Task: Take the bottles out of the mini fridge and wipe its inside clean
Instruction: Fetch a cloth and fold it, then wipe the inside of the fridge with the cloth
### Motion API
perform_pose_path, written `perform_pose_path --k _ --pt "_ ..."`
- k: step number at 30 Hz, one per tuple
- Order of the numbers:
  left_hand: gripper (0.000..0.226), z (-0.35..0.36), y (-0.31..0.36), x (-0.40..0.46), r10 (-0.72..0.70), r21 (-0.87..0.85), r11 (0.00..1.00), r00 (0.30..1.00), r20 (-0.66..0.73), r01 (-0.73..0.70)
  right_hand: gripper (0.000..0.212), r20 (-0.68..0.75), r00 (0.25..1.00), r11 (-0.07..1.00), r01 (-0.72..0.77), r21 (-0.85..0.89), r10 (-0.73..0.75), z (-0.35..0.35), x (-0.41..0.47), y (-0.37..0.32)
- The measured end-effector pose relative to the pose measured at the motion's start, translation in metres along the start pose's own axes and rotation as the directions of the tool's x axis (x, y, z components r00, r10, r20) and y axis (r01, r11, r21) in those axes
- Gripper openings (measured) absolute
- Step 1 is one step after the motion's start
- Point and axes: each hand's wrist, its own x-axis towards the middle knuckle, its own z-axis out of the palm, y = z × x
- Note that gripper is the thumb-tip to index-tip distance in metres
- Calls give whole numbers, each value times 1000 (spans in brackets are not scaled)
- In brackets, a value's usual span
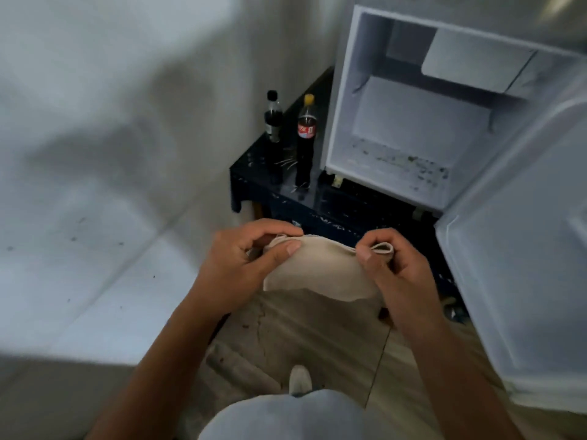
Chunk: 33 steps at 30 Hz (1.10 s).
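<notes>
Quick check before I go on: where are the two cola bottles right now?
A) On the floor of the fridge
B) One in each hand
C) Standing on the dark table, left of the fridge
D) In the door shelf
C: the black-capped bottle and the yellow-capped bottle stand upright on the dark table left of the open mini fridge, while the left hand and right hand hold only a beige cloth.

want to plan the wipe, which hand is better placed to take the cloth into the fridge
Right, probably. Both hands pinch the cloth, but the right hand is nearer the open mini fridge and its speckled floor. The left hand sits on the bottles' side.
</notes>
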Motion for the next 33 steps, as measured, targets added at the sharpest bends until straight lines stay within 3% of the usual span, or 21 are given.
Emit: perform_pose_path --k 4,7,11,15,19,23,26,28,31,33 --pt "17 6 -7 66 45 -72 997 998 45 -42 30 -16 1000 1000 -19 10 19 -15 46 -3" --pt "27 8 -20 111 58 -135 990 987 153 -37 40 -50 995 995 -91 -33 89 -22 75 -4" --pt "40 1 -47 179 102 -122 990 935 340 -63 38 -115 982 970 -169 -173 151 -25 114 0" --pt "34 1 -69 254 157 -118 987 845 512 -112 35 -209 958 920 -254 -298 196 -18 159 7" --pt "25 2 -84 314 208 -147 978 772 601 -149 25 -340 916 885 -329 -329 214 -12 193 5" --pt "28 10 -86 353 252 -224 965 741 623 -140 24 -460 883 888 -288 -360 99 -16 212 -4" --pt "39 19 -85 379 259 -270 957 727 637 -104 29 -583 812 939 -191 -285 -12 -20 228 -6" --pt "31 29 -83 393 280 -247 957 705 652 -152 31 -630 773 969 -89 -232 -80 -28 237 -1" --pt "17 47 -79 407 298 -235 953 719 628 -190 28 -631 776 999 -1 -49 -30 -45 249 7" --pt "17 60 -75 414 315 -239 947 748 583 -213 21 -634 773 999 -38 -3 27 -57 258 12"
